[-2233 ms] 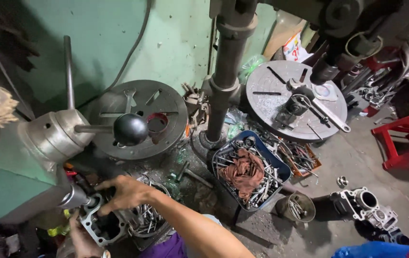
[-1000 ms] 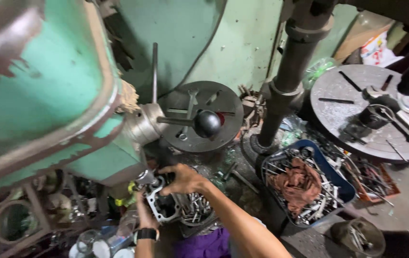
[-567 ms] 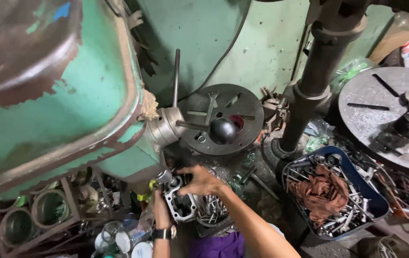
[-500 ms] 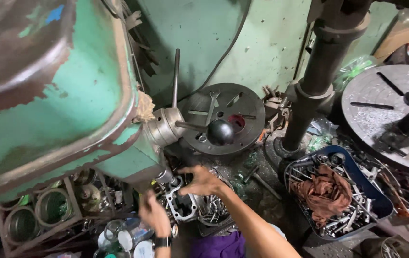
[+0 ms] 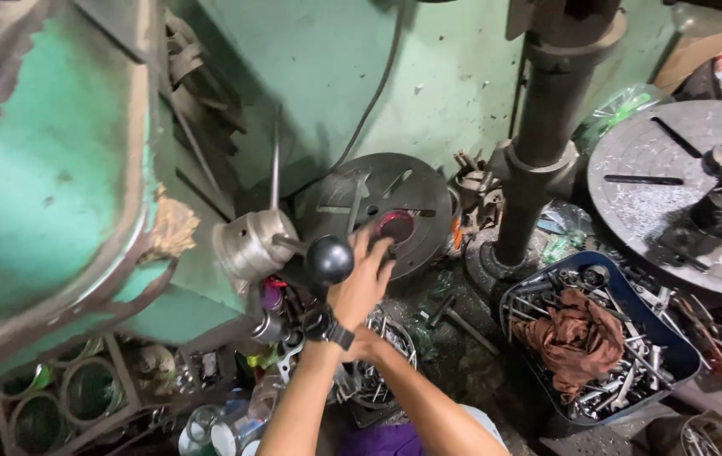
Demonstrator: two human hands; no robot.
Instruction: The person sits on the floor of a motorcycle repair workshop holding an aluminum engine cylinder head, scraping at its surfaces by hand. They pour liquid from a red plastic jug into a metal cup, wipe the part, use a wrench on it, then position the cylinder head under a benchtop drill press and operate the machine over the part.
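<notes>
My left hand (image 5: 363, 283), with a black watch on its wrist, is raised beside the black ball knob (image 5: 329, 259) of a feed lever on the green drill press (image 5: 57, 194). Its fingers are spread and point up toward the round dark slotted plate (image 5: 386, 211); nothing is in its palm. My right forearm (image 5: 428, 405) reaches in from the bottom. My right hand is mostly hidden behind the left wrist, over a pile of metal parts (image 5: 378, 355) below the machine, so I cannot see what it holds.
A dark steel column (image 5: 547, 143) stands on its base at the right. A blue tray (image 5: 673, 355) holds bolts, tools and a brown rag. A round slotted table (image 5: 665, 186) with a clamp sits at the far right. Jars and tins fill a rack at the lower left.
My left hand has left the metal casting down by the pile and risen to the ball knob. The camera has moved closer and to the right.
</notes>
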